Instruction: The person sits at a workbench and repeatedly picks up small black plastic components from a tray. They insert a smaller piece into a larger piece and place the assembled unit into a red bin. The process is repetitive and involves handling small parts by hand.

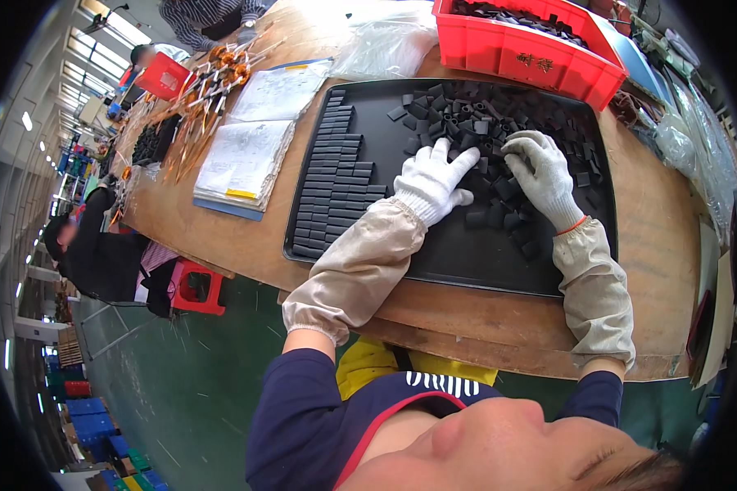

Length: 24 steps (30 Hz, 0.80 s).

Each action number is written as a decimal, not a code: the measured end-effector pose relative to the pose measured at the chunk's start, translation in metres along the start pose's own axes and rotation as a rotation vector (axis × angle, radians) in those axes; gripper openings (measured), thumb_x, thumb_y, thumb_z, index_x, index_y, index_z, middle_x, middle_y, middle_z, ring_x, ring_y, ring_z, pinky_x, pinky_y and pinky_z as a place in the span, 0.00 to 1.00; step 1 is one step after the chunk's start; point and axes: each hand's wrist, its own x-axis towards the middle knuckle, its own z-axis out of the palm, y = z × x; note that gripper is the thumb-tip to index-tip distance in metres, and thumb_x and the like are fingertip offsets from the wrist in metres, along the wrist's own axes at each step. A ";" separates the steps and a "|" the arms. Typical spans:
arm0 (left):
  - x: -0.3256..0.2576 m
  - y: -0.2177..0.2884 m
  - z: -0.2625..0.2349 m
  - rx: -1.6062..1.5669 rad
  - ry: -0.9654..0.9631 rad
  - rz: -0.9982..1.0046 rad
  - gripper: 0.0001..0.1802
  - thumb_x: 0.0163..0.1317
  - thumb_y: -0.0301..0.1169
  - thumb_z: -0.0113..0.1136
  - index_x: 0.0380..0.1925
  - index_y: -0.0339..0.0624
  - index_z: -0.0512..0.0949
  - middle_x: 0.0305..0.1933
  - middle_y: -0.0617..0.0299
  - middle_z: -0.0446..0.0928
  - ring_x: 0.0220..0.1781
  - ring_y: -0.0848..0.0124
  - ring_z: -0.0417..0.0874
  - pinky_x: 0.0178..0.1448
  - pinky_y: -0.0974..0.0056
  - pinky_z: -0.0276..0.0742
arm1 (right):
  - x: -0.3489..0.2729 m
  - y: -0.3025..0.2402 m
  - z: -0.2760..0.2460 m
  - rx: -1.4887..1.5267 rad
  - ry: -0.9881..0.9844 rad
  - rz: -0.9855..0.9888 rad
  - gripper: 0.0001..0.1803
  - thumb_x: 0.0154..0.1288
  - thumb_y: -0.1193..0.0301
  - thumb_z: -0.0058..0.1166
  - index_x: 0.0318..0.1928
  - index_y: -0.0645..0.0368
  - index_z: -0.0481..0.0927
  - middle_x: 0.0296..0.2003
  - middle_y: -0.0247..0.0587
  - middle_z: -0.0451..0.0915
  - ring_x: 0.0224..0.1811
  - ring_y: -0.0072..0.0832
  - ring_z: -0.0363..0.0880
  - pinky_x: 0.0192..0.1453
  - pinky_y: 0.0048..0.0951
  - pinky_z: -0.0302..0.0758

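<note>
A black tray (434,260) lies on the table in front of me. On its left side, short black tube pieces (327,204) lie in neat columns side by side. A loose heap of the same black pieces (467,110) covers its upper and right part. My left hand (434,178), in a white glove, rests at the heap's left edge, fingers spread and thumb apart. My right hand (544,176), also gloved, is over the heap's middle with its fingers curled together at the pieces; what lies between the fingertips is too small to make out.
A red bin (524,57) of black pieces stands behind the tray. Left of the tray lies an open paper booklet (246,155), with clear plastic bags (385,45) behind. Farther left are orange-and-white parts (221,74) and a red stool (201,288). Other people sit along the table.
</note>
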 end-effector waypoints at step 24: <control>-0.011 -0.021 -0.013 -1.435 0.088 -0.132 0.30 0.76 0.19 0.44 0.76 0.42 0.59 0.65 0.49 0.73 0.63 0.64 0.78 0.62 0.60 0.86 | 0.026 -0.077 0.029 0.057 0.121 -0.067 0.16 0.59 0.70 0.67 0.49 0.54 0.85 0.48 0.42 0.84 0.52 0.42 0.82 0.60 0.41 0.76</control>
